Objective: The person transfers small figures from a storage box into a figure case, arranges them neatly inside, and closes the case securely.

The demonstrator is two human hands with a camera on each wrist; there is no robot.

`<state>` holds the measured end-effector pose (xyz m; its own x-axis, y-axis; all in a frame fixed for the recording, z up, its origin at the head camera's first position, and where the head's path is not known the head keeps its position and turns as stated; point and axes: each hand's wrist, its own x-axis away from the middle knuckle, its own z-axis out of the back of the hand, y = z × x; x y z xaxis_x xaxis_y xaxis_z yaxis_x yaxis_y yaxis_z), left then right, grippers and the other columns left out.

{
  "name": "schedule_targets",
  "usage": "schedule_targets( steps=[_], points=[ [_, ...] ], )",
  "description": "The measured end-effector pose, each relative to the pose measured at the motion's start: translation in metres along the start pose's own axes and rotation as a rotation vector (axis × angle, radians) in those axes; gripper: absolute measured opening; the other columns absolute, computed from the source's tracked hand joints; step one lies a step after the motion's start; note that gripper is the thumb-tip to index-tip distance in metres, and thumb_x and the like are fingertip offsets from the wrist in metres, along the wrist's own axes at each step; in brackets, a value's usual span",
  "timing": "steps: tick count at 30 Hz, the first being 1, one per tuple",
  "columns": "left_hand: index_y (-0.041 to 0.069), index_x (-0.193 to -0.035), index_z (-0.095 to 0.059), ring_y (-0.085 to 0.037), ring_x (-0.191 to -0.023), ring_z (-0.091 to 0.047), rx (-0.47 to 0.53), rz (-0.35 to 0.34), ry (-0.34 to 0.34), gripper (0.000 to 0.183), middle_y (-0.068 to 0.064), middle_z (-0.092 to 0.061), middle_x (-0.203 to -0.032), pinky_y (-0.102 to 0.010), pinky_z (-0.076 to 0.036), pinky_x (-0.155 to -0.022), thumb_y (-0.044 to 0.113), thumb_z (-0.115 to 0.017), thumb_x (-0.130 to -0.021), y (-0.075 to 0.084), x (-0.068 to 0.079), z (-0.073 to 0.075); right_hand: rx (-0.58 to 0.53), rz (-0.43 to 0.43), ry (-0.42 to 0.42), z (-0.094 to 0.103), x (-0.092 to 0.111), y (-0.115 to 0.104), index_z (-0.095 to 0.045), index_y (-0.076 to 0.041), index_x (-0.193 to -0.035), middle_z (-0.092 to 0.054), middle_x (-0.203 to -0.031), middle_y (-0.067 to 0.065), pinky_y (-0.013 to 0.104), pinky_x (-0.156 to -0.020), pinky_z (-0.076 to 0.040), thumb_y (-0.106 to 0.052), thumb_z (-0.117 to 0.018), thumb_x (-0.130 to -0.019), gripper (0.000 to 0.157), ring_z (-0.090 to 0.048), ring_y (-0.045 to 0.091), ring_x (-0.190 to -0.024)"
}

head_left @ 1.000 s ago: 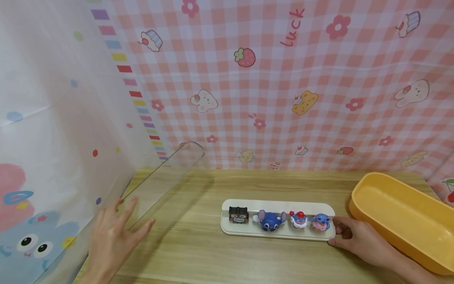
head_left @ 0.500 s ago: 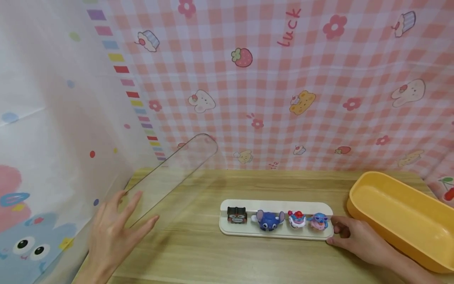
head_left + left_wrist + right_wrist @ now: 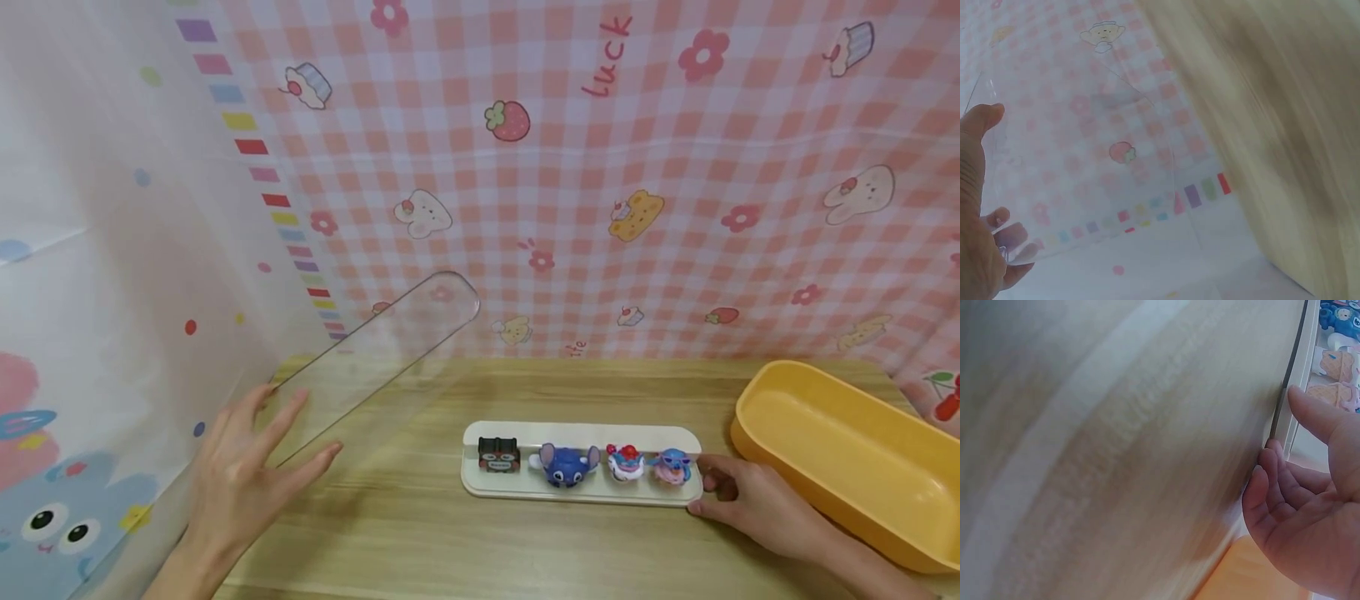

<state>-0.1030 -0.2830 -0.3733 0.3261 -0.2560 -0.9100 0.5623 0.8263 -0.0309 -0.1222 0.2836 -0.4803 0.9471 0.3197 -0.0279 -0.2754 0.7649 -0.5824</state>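
Observation:
My left hand [image 3: 243, 471] grips a long clear plastic cover [image 3: 390, 358] with rounded ends, thumb on one long edge and fingers on the other. The cover slants up to the right above the table. A white display base [image 3: 585, 432] lies flat on the table, and my right hand [image 3: 757, 504] pinches its right end between thumb and fingers. Along it stand a small black chest figure [image 3: 498, 456], a blue big-eared character [image 3: 567, 465], a red-topped dessert figure [image 3: 625, 463] and a blue figure with sunglasses [image 3: 672, 467]. In the right wrist view, my thumb presses the base's edge.
A yellow plastic tub [image 3: 862, 467] stands on the table at the right, close beside my right forearm. A pink checked cloth [image 3: 555, 183] hangs behind the wood-look table [image 3: 420, 533], and a white printed cloth [image 3: 97, 275] hangs at the left.
My left hand has moved slightly right and up, carrying the clear cover; its far end has risen and shifted right. The right hand and the base have kept their places.

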Motion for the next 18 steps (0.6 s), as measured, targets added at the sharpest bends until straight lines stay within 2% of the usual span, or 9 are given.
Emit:
schedule_targets(
  steps=[6,10,18],
  points=[
    [0.004,-0.112,-0.077,-0.049,-0.085,-0.065,0.029,-0.023,0.044,0.06,-0.029,-0.069,-0.106,-0.052,-0.046,-0.073,0.061,-0.068,-0.094,0.005,-0.009,-0.003,-0.015,0.01,0.013,0.0,0.0,0.0,-0.069,-0.008,-0.108,-0.058,-0.084,-0.009,0.02,-0.059,-0.045,-0.027,-0.091,-0.081,0.04,-0.049,-0.001,-0.07],
    [0.002,-0.11,-0.077,-0.049,-0.082,-0.064,0.064,-0.053,0.079,0.059,-0.029,-0.07,-0.103,-0.051,-0.046,-0.072,0.058,-0.07,-0.094,0.007,-0.016,-0.008,-0.024,0.017,0.02,0.0,0.0,0.0,-0.068,-0.01,-0.106,-0.057,-0.084,-0.01,0.02,-0.059,-0.044,-0.027,-0.091,-0.081,0.038,-0.048,-0.001,-0.07],
    [0.001,-0.107,-0.077,-0.048,-0.077,-0.062,0.128,-0.096,0.117,0.055,-0.029,-0.07,-0.101,-0.047,-0.045,-0.071,0.054,-0.074,-0.093,0.015,-0.026,-0.018,-0.021,-0.003,0.002,0.0,0.0,-0.001,-0.07,-0.007,-0.11,-0.058,-0.085,-0.009,0.02,-0.059,-0.045,-0.028,-0.091,-0.082,0.041,-0.049,-0.001,-0.071]
  ],
)
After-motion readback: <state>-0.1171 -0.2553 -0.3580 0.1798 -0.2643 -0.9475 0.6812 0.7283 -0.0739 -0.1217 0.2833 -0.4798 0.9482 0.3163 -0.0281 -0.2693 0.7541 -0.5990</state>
